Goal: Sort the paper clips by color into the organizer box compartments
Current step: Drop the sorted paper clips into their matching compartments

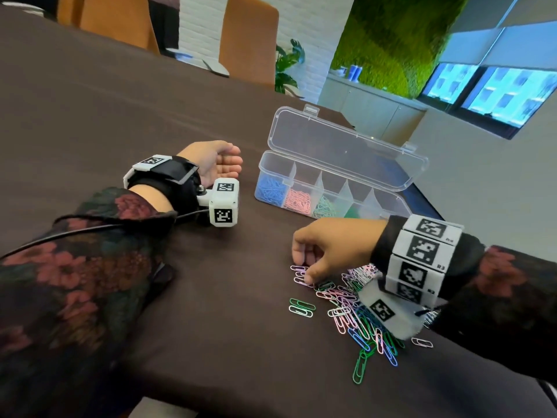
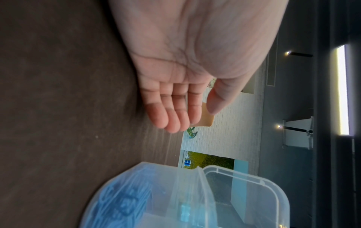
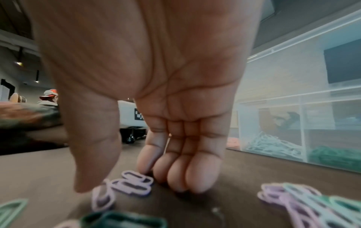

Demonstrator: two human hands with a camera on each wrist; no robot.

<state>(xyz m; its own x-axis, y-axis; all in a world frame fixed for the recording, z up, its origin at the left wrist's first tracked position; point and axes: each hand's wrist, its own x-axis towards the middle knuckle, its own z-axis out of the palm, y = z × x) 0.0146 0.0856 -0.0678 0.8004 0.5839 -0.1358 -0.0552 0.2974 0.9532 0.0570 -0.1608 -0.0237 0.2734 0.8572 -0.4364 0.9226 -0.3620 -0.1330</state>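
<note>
A clear organizer box [image 1: 346, 203] stands with its lid [image 1: 346, 146] open; its compartments hold blue [image 1: 271, 188], pink [image 1: 298, 200], mint [image 1: 324, 208] and dark green [image 1: 351, 212] clips. A mixed pile of paper clips [image 1: 361, 318] lies in front of it. My right hand [image 1: 304, 273] reaches down at the pile's left edge. Its fingertips [image 3: 175, 180] touch the table beside a few lilac clips [image 3: 136, 183], which lie between fingers and thumb [image 3: 87, 177]. My left hand [image 1: 233, 159] rests open and empty, left of the box [image 2: 244, 192].
Two mint clips [image 1: 302, 308] and a green clip [image 1: 361, 366] lie apart from the pile. The dark brown table [image 1: 150, 116] stretches far to the left and back. Orange chairs [image 1: 247, 40] stand at its far edge. A person in a cap [image 3: 48, 97] sits beyond.
</note>
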